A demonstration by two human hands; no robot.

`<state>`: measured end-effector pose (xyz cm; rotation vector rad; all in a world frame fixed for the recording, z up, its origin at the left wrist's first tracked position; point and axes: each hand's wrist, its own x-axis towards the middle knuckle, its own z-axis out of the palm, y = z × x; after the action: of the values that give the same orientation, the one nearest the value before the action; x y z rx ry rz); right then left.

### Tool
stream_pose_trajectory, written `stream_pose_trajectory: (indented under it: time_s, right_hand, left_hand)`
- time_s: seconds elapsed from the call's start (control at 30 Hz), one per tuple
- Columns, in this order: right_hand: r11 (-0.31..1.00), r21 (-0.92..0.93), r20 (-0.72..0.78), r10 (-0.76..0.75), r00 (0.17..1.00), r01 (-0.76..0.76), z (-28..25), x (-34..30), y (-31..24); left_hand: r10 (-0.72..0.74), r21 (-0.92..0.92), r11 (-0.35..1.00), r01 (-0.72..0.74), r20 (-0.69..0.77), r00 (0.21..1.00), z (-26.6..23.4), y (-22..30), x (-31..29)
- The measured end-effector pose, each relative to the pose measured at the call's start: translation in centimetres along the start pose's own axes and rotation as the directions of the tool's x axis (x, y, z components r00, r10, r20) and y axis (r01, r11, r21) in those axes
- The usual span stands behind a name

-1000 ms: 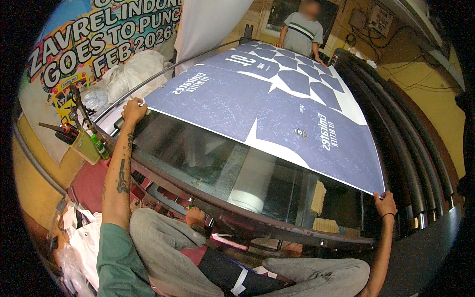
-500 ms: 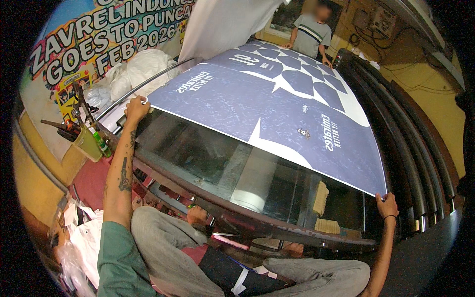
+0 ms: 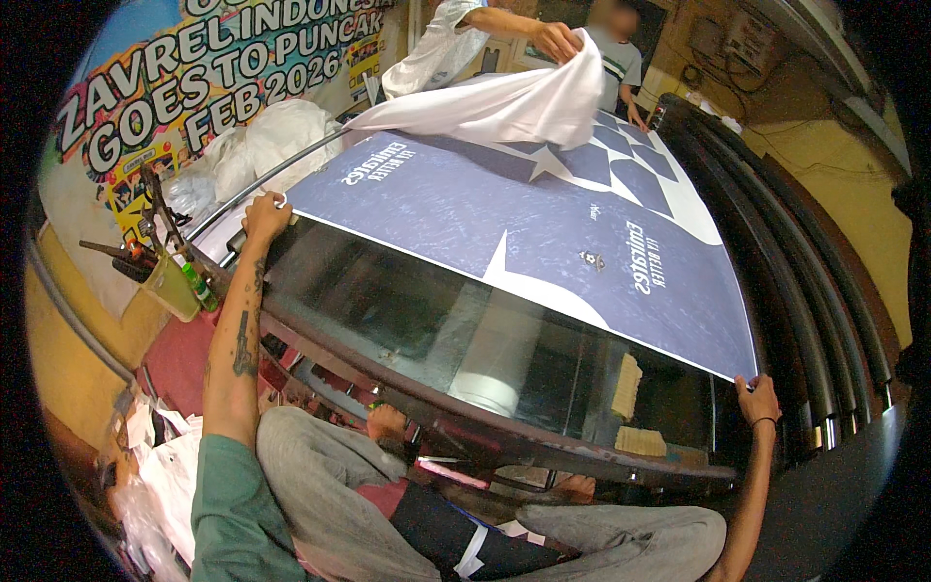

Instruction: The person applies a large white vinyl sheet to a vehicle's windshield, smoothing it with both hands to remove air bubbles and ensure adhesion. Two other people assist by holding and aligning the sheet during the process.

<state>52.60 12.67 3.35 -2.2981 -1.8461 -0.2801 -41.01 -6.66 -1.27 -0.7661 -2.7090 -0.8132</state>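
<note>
A large printed paper sheet (image 3: 436, 218), blue-grey with white star shapes and mirrored lettering, lies over a dark glass-topped table (image 3: 427, 296). My left hand (image 3: 267, 215) is closed on its near left corner, fingers curled at the edge. At the near right corner my right hand (image 3: 758, 400) pinches the same sheet. Its near edge runs straight between my two hands. Across the far part, a co-worker's hand (image 3: 558, 41) holds up a white cloth (image 3: 475, 107), which covers some of the print.
Another person (image 3: 621, 73) stands at the far end, one hand by the sheet's edge. Dark padded rollers (image 3: 805, 262) run along the right. Two yellowish sponge-like blocks (image 3: 640, 442) sit near the front rim. A tool container (image 3: 173, 291) and white plastic bundles (image 3: 276, 145) are on the left.
The co-worker has come into view at the far left, and the white cloth has swung right and down over the far part of the sheet. Both my hands stay at the corners.
</note>
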Motion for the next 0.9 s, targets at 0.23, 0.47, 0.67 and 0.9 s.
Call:
stream_pose_trajectory:
  time_s: [0.23, 0.47, 0.67, 0.9]
  right_hand:
    - [0.999, 0.002, 0.052, 0.038, 0.998, -0.038, -1.2, -0.7, -1.0]
    - [0.995, -0.057, 0.069, 0.085, 0.994, -0.081, -2.9, -2.0, -2.8]
    - [0.992, -0.113, 0.117, 0.066, 0.991, -0.053, -3.3, -2.0, -3.0]
    - [0.982, -0.188, 0.076, 0.033, 0.997, -0.018, -2.8, -2.1, -3.1]
  left_hand:
    - [0.149, 0.078, 0.987, -0.143, -0.086, 0.985, -0.8, 1.7, -1.2]
    - [0.762, -0.043, 0.637, -0.77, -0.113, 0.637, -0.9, 15.4, -6.2]
    - [0.993, -0.348, 0.106, -0.932, 0.087, 0.08, 2.7, 36.7, -20.7]
    - [0.966, -0.256, 0.128, -0.958, 0.252, 0.062, 7.2, 49.7, -33.4]
